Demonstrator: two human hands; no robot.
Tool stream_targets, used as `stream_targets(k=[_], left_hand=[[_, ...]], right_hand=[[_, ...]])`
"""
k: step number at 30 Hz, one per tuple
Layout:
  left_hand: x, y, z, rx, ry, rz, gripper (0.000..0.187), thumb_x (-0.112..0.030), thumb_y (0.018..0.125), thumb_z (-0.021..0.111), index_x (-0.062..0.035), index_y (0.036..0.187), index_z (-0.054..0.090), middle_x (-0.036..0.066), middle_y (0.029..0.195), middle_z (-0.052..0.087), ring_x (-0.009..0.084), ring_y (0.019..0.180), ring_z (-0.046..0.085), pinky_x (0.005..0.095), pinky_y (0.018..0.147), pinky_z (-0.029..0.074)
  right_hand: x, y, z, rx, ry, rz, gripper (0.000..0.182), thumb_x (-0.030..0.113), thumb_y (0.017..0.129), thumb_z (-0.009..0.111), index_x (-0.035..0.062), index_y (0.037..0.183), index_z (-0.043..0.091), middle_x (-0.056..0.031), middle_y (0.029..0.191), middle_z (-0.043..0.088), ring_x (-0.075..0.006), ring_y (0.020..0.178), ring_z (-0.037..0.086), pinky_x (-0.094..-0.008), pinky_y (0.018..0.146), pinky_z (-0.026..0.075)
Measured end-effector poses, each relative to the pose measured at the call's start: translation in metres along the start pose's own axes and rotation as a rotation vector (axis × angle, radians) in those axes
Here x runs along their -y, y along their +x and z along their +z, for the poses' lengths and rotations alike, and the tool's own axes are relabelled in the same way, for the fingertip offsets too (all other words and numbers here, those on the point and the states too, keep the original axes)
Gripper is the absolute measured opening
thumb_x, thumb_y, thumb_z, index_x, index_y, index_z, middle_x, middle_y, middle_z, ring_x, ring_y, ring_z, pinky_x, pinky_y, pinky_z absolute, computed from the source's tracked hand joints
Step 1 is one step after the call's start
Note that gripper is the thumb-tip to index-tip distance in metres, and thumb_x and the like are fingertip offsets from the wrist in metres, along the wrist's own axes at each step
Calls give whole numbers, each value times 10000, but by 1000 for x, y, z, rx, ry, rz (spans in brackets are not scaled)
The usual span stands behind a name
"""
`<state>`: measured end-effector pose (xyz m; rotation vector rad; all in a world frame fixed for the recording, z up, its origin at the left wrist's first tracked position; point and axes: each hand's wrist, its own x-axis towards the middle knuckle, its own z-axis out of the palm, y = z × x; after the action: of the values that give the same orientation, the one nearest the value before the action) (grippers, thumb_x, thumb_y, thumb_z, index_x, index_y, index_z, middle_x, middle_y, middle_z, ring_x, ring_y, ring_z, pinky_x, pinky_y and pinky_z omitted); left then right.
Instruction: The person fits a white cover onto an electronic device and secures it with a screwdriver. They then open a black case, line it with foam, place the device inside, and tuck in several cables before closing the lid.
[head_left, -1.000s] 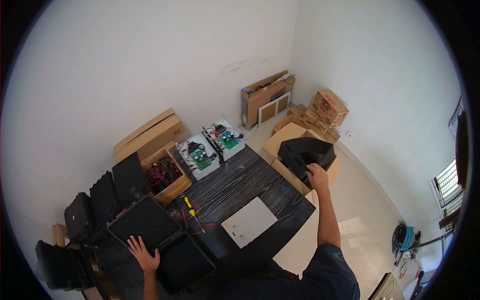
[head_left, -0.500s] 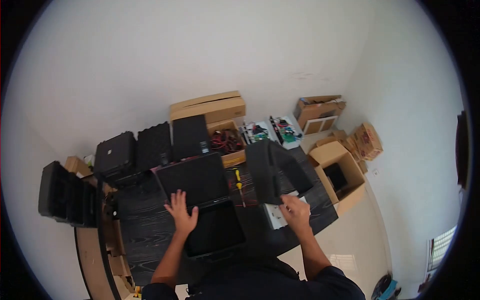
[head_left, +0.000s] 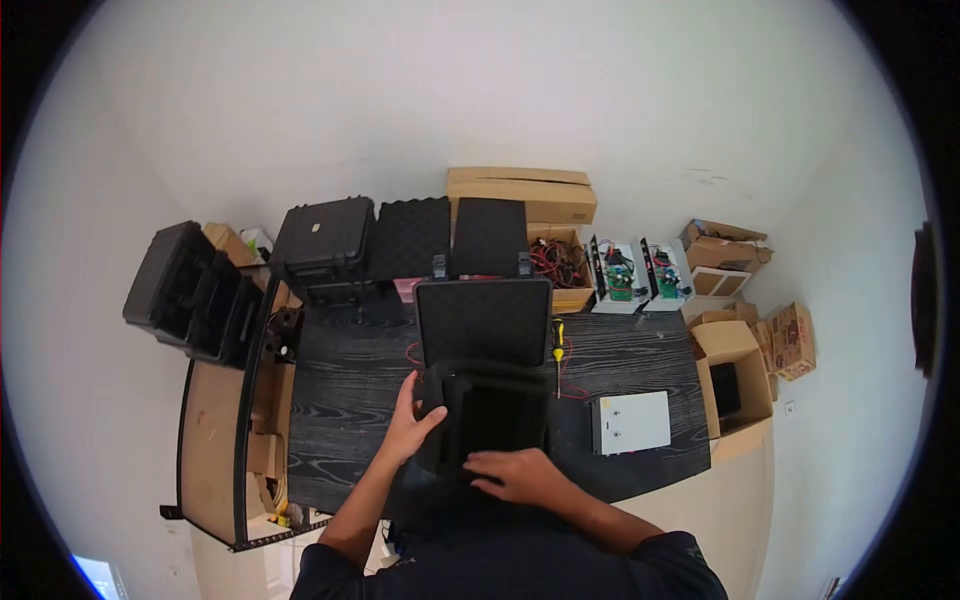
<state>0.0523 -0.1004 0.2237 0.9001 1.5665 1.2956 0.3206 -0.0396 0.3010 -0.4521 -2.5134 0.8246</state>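
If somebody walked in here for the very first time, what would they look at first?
Probably the middle of the dark table, where the left hand and right hand are at a black foam insert, just in front of a raised case lid. Next, maybe the bright yellow screwdriver lying right of the lid. Behind it, a tangle of red wires in a cardboard box and two green circuit boards stand out too.

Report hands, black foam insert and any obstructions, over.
Left hand at left side of black foam insert; right hand at near edge, fingers extended. Insert over base of open case, seating unclear. Yellow screwdriver right of case.
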Motion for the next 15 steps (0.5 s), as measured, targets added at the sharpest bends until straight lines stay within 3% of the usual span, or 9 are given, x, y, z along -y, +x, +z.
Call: stream_targets(k=[3,4,5,7,10,13,15], left_hand=[[19,-11,-2,-67,202,59,1095,-386,907,856,15,1682,194,276,1718,244,348,1583,305,446,1249,350],[21,-15,1,-74,249,64,1116,-409,897,861,36,1674,195,284,1714,256,361,1597,285,445,1264,331],[25,-18,2,-80,358,74,1106,-428,898,852,44,1667,213,296,1697,287,376,1585,309,452,1261,337],[34,-19,4,-90,581,98,1092,-468,899,835,60,1653,248,321,1664,348,406,1560,357,465,1253,351],[32,-21,9,-64,543,13,1029,-509,924,783,67,1632,308,339,1570,476,447,1481,461,470,1224,387],[31,-17,10,-92,627,0,984,-520,944,744,71,1618,340,345,1432,602,467,1387,553,479,1176,435],[20,-16,11,-102,623,-75,993,-510,930,760,74,1615,341,341,1403,623,478,1340,586,484,1151,459]], right_hand=[[-28,2,-11,-222,-66,122,268,170,877,792,102,1133,755,-76,1128,776,-318,979,742,-415,843,604],[-35,0,-18,-216,-128,302,273,159,881,782,91,1145,764,-95,1183,766,-337,1150,711,-423,969,575],[-55,-8,-18,-200,-174,365,417,173,884,789,80,1281,705,-150,1333,695,-375,1266,642,-439,1044,539],[-76,-21,-14,-141,-168,498,685,189,887,793,90,1513,531,-237,1482,571,-431,1347,573,-464,1115,496],[-105,-37,12,-44,-126,566,905,200,883,803,117,1649,328,-295,1548,473,-478,1402,511,-485,1163,457],[-112,-34,25,-7,-141,576,951,137,879,788,115,1674,267,-315,1542,463,-503,1418,484,-493,1178,444],[-117,-30,33,-124,-89,493,941,68,858,759,120,1670,286,-319,1505,475,-512,1369,514,-504,1137,475]])
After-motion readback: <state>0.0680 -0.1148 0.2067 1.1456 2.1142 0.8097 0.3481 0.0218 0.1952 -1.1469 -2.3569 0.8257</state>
